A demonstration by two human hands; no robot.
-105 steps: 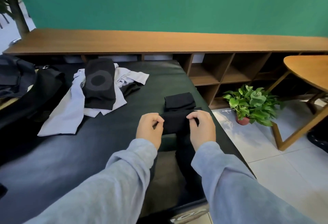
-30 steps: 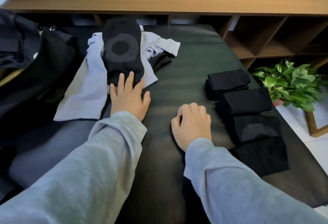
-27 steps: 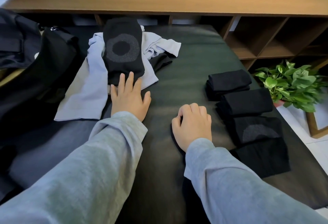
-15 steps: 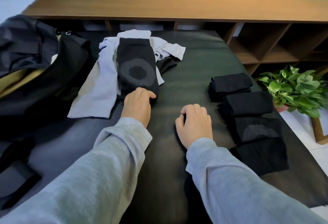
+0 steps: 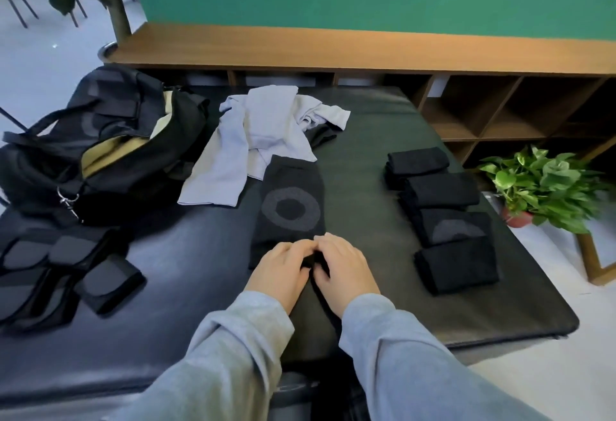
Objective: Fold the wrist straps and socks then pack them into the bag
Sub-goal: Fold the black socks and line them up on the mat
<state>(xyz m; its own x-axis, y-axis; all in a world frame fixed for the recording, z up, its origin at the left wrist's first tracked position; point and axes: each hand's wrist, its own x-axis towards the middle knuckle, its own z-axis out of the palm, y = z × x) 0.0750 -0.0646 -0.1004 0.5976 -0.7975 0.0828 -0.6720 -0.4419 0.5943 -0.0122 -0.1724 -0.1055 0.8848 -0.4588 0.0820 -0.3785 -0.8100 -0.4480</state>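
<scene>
Since 0.5 s ago the black strap with the grey ring [image 5: 289, 209] has come off the pale grey garment [image 5: 253, 140] and lies on the black mat [image 5: 360, 140], and the right hand [image 5: 346, 269] has joined the left hand [image 5: 283, 272] at its near end. Both hands pinch that near edge with curled fingers, side by side and touching. The strap's long axis runs away from the person, its far end touching the garment. 4 folded black pieces [image 5: 443, 217] sit in a row to the right; the open bag [image 5: 100, 140] stands at far left.
</scene>
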